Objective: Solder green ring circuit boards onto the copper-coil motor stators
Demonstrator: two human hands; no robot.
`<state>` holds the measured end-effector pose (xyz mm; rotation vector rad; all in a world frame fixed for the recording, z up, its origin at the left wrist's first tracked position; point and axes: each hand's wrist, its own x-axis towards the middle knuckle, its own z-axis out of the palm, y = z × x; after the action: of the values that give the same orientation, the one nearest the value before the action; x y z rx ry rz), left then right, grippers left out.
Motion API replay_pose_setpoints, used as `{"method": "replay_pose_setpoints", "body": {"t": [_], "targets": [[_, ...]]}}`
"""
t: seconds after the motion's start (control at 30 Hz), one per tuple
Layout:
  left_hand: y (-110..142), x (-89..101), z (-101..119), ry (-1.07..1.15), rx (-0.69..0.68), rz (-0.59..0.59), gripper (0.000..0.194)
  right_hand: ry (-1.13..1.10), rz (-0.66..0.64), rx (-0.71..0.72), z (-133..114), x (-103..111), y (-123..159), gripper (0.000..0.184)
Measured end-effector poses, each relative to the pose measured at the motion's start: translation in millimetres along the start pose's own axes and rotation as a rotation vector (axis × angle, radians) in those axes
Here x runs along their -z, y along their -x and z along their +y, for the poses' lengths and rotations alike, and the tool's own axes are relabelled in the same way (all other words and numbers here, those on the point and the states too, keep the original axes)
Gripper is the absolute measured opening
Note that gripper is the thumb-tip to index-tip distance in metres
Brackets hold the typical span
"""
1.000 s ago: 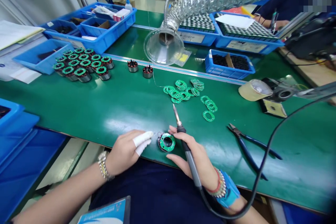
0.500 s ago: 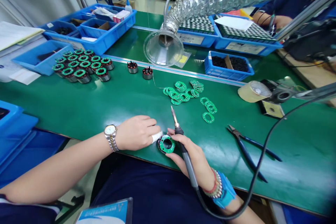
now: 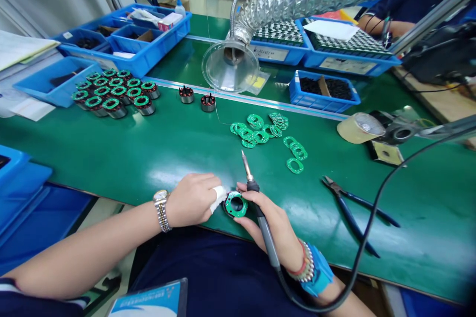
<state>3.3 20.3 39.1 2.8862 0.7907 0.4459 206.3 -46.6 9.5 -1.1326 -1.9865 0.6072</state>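
Observation:
My right hand (image 3: 273, 220) grips a motor stator (image 3: 235, 204) between thumb and fingertips at the bench's front edge. The stator's top carries a green ring-shaped circuit board. A soldering iron (image 3: 265, 230) lies across the same hand, its bare tip pointing up and away from me. My left hand (image 3: 194, 199) is closed, its fingertips at the left side of the stator. White wrapping (image 3: 217, 196) covers one of its fingers; whatever its fingertips pinch is hidden. Loose ring boards (image 3: 256, 131) lie in a pile beyond the iron's tip.
Finished-looking stators (image 3: 115, 91) cluster at left, and two bare stators (image 3: 197, 99) stand by the rail. Pliers (image 3: 349, 213) and a tape roll (image 3: 360, 128) lie at right. A fume hood (image 3: 230, 67) hangs overhead. Blue bins (image 3: 323, 94) line the back; a co-worker's arm shows there.
My left hand has turned and shifted slightly toward me, with more of the white finger wrapping showing. The right hand, stator and soldering iron stay nearly in place.

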Motion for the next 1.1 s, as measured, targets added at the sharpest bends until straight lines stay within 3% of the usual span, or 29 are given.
{"method": "replay_pose_setpoints", "body": {"t": [0.1,0.17,0.5,0.77,0.93,1.1], "targets": [[2,-3.5,10,0.179,0.238,0.010,0.018,0.001,0.006,-0.014,0,0,0,0.038],[6,-6.1,14,0.290,0.319,0.027,0.017,-0.003,0.005,-0.017,0,-1,1,0.039],[29,-28.7,21,0.370,0.174,0.224,0.023,-0.028,-0.013,-0.033,0,-1,1,0.041],[33,-34.7,26,0.364,0.124,0.286,0.025,-0.123,-0.105,-0.005,10,3,-2,0.046],[38,-34.9,35,0.432,0.247,0.353,0.027,-0.131,-0.125,-0.048,11,10,-4,0.046],[31,-26.3,33,0.702,0.495,0.251,0.009,-0.157,-0.109,-0.117,4,14,2,0.047]]}}
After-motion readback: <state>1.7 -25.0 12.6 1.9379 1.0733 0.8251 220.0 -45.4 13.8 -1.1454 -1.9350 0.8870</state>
